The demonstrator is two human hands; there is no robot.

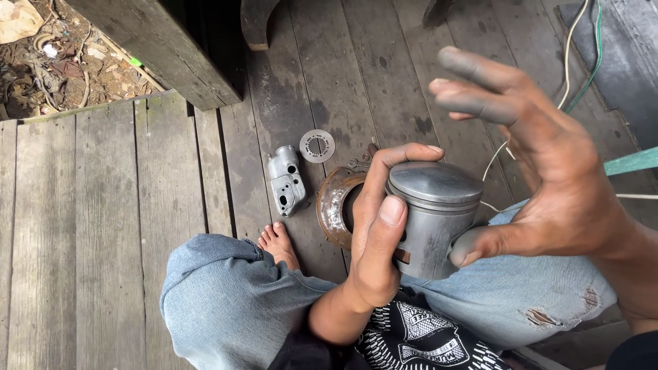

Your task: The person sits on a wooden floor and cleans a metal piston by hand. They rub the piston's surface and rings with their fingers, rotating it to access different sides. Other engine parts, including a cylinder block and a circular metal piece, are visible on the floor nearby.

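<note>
Sitting cross-legged on a plank floor [103, 205], the person wore torn blue jeans [226, 294] and a black printed shirt [411, 339]. One grey metal piston [433, 216] stood upright over the lap, its flat crown facing up. The left hand [375, 233] grasped it, thumb pressed to the near side and a finger curled round the rim. The right hand [541, 157] was spread wide, fingers splayed and smeared with grey grime; only its thumb touched the piston's lower wall, so it gripped nothing.

One bare foot [277, 243] showed beside the left knee. Just behind the piston lay one rusty ring-shaped part [332, 205], partly hidden by the left hand. Near it, to the left, lay one small grey metal casting [286, 181], and just beyond that one thin round disc [317, 145] with a toothed hole. These three sat close together; the boards to their left lay bare right up to the floor's edge.

Further off, a thick dark beam [157, 48] crossed the top left, with littered ground [48, 55] past the floor's edge. White and green wires [574, 62] ran along the right.
</note>
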